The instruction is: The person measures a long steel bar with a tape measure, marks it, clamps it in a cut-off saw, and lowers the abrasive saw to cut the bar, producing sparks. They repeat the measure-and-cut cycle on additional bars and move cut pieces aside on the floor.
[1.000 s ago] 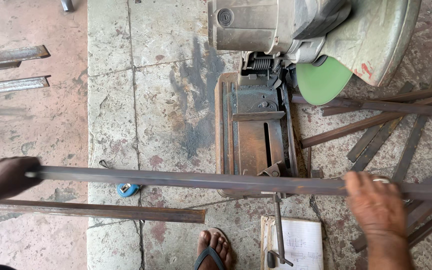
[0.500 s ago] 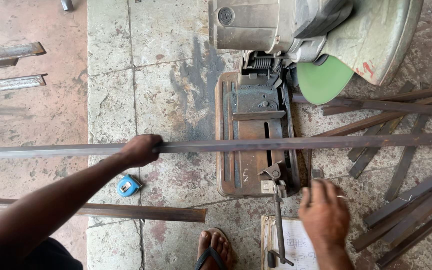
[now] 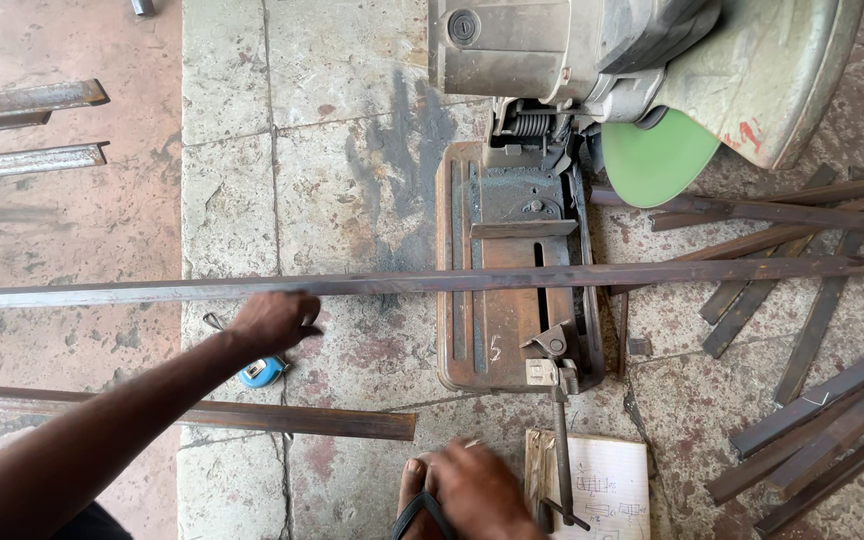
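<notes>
A: Biggest thing in shot, the chop saw [image 3: 592, 60], grey motor housing and guard up above both hands, with its green cutting disc [image 3: 652, 160] raised clear of the work.

B: And under it the rusty saw base [image 3: 512, 290], lying up and to the right of the left hand [image 3: 272, 322]. The long steel bar [image 3: 372, 283] runs straight across that base, side to side over the whole floor.

A: The left hand sits right at the bar's lower edge, fingers curled under, knuckles up. Whether it grips or only touches the bar, hard to tell from here.

B: Off to the right, beyond the right hand [image 3: 482, 490], a heap of cut steel strips [image 3: 812, 400] fanned on the stone floor [image 3: 332, 120].

A: Another flat bar [image 3: 202, 415] lies below the left forearm, parallel to the long one.

B: The right hand is low, blurred, fingers loosely together over a foot in a sandal [image 3: 422, 505]. Holding nothing that shows.

A: Just right of it, a notepad [image 3: 602, 485] with sketches, the vise handle [image 3: 562, 450] crossing its left edge.

B: Smallest of all, a blue tape measure [image 3: 260, 372], just below the left hand.
</notes>
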